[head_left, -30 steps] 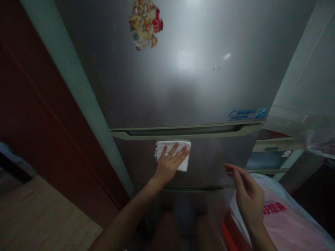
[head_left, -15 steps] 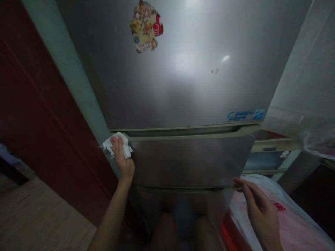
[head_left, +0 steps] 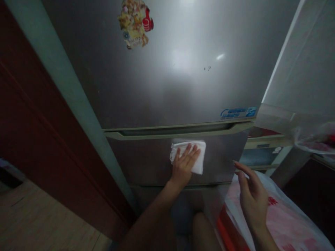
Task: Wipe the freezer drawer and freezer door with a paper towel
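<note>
My left hand (head_left: 183,165) presses a folded white cloth (head_left: 198,158) flat against the middle drawer front (head_left: 146,160) of a silver-grey refrigerator. Its fingers are spread over the cloth. Above the drawer, a recessed handle gap runs under the large upper door (head_left: 167,87), which carries a colourful sticker (head_left: 134,24) and a blue label (head_left: 238,112). My right hand (head_left: 252,195) is raised near the drawer's right edge, in front of a plastic bag, with thumb and fingers apart and nothing in it.
A white and red plastic bag (head_left: 290,216) stands at the lower right. Behind it is a cabinet or appliance (head_left: 259,157), with clear plastic (head_left: 314,139) hanging nearby. A dark red door frame (head_left: 52,139) runs down the left. My knees are close below the drawer.
My left hand has slid the cloth from the drawer's left edge to right of its middle. The view has shifted slightly to the right. My right hand stays near the drawer's right edge.
</note>
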Demonstrator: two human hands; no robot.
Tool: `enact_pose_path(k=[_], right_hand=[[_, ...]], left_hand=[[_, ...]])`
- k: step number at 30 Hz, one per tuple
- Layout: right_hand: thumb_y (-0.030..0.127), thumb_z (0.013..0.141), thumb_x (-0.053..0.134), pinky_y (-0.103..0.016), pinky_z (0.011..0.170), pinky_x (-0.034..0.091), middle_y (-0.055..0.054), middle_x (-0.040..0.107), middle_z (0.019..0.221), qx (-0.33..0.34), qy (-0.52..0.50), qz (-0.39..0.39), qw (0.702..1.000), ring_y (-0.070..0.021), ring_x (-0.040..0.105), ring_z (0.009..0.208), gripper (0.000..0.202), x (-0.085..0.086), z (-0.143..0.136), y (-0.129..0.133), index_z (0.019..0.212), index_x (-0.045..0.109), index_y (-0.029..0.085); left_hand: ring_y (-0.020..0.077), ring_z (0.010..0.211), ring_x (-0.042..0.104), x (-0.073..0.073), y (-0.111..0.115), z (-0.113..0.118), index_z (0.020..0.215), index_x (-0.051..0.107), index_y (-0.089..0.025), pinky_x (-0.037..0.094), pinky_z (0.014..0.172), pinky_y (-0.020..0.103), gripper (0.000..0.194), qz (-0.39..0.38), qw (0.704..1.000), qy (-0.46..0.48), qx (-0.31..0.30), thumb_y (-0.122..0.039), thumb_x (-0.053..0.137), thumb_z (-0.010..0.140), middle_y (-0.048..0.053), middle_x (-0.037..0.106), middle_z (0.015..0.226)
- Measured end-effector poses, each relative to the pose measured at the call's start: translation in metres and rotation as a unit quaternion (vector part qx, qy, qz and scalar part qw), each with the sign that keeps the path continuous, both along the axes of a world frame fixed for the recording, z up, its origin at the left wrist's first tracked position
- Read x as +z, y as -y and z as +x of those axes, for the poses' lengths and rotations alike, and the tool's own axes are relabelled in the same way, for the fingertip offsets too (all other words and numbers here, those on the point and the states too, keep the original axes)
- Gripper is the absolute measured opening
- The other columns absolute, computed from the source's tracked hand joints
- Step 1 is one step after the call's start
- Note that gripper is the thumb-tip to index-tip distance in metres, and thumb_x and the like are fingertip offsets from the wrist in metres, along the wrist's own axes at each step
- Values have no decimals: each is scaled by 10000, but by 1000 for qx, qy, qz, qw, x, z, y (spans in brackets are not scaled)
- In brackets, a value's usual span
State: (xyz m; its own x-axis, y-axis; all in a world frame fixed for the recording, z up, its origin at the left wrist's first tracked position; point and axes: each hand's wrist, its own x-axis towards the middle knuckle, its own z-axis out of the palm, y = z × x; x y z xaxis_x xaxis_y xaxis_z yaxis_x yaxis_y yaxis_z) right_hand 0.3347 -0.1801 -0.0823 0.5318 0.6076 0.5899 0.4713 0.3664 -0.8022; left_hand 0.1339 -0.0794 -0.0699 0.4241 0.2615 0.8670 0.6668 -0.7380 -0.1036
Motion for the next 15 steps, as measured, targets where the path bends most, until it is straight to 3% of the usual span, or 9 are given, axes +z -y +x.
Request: enact_pose_path(k=[4, 8, 11, 15], right_hand=[[458, 891, 497, -443, 990, 408, -87, 630, 1159, 1, 10, -4, 1000, -249, 572, 1096, 360, -4, 3, 5, 1093, 650, 203], [469, 889, 497, -432, 966, 422, -84, 635, 1134, -8, 13, -24, 1000, -245, 578, 1065, 366, -8, 9, 10, 1087, 654, 204], [486, 886, 492, -431, 957, 427, -77, 639, 1122, -7, 24, -36, 999, -246, 584, 1052, 370, -13, 11, 14, 1071, 657, 211], [512, 876, 488, -433, 941, 436, -66, 647, 1107, -7, 34, -66, 997, -252, 596, 1033, 379, -21, 17, 18, 1052, 657, 222]], left_hand=[[122, 1433, 235, 5, 2, -1, 1425, 407, -212, 86, 1219, 405, 492, 3, 996, -88, 31, -89, 281, 965, 14, 511, 1426], [128, 1435, 234, 13, 3, -31, 1413, 422, -195, 101, 1219, 395, 475, 16, 991, -129, 23, -95, 294, 967, 16, 511, 1428], [134, 1430, 246, 10, 0, -75, 1423, 406, -177, 99, 1215, 403, 519, 23, 993, -114, 30, -38, 249, 948, 38, 544, 1398], [186, 1432, 249, -8, -10, -161, 1479, 292, -186, 143, 1199, 476, 579, 26, 996, -54, 70, -35, 282, 920, 96, 496, 1431]])
